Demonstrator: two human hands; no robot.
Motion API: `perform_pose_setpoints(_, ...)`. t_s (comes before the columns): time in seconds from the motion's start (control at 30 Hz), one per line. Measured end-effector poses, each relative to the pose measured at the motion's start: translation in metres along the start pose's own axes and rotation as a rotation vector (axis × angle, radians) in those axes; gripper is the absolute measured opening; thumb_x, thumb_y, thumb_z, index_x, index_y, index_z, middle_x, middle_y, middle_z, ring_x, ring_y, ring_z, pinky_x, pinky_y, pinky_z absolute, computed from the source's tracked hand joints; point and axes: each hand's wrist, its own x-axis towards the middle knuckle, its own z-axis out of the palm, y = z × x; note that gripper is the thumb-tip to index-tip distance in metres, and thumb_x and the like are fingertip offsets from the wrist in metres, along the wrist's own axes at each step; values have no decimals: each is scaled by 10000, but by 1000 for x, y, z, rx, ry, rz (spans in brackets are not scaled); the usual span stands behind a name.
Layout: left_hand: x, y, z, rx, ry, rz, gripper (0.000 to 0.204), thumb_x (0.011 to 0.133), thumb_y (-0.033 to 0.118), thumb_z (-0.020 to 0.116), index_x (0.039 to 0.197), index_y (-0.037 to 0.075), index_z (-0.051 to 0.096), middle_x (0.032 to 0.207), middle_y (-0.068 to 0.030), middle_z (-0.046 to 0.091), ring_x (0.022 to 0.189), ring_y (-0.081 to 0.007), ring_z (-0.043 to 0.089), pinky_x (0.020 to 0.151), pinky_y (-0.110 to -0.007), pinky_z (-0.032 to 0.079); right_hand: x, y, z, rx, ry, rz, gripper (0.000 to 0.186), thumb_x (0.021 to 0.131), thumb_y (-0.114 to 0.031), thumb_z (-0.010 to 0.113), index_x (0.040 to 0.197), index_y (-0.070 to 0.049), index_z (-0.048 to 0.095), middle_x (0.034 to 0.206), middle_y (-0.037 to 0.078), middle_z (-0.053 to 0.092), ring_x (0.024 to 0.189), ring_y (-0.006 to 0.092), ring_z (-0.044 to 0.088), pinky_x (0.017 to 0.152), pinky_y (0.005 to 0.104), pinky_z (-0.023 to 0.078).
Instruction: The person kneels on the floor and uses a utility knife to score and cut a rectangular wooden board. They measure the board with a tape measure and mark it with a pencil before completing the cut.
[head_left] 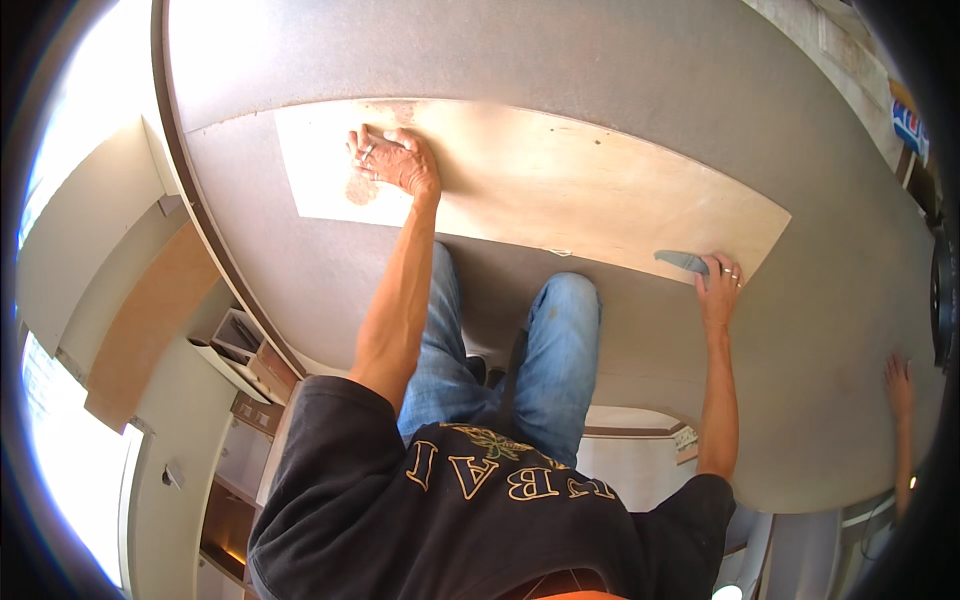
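A long pale plywood panel (560, 185) with a curved far edge lies across the large grey surface before me. My left hand (398, 163) rests on the panel's left part, its fingers bent and apart. Brown patches (360, 188) show on the wood close beside that hand; I cannot tell if they are stains or dust. At the panel's right near edge, my right hand (720, 285) has its fingers bent against a flat grey leaf-shaped piece (682, 262). That piece points leftward over the wood, and its other end is hidden by the fingers.
The grey surface (640, 340) is broad and rounded, and my knees (565, 305) are over it. Another person's hand (898, 380) touches its right side. Left of its dark rim are a brown curved panel (150, 320) and open shelves (240, 345).
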Motion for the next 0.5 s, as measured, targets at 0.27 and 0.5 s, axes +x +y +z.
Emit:
perform_pose_setpoints(0.27, 0, 20, -12, 19, -168, -135, 535, 899, 247, 415, 1383, 21, 388, 1526, -195, 292, 1465, -386, 210, 1197, -606, 113, -3, -24, -12, 412, -96, 303, 285, 908, -180, 648, 1140, -57, 538, 863, 192, 647, 778, 374, 634, 719, 453, 495)
perform_pose_setpoints(0.5, -3, 13, -6, 83, -153, -91, 514, 869, 183, 434, 1360, 45, 364, 1499, -215, 289, 1494, -377, 158, 1209, -617, 54, 119, -152, -64, 820, -44, 310, 318, 993, -321, 584, 1096, -21, 581, 844, 149, 655, 737, 222, 628, 661, 371, 479)
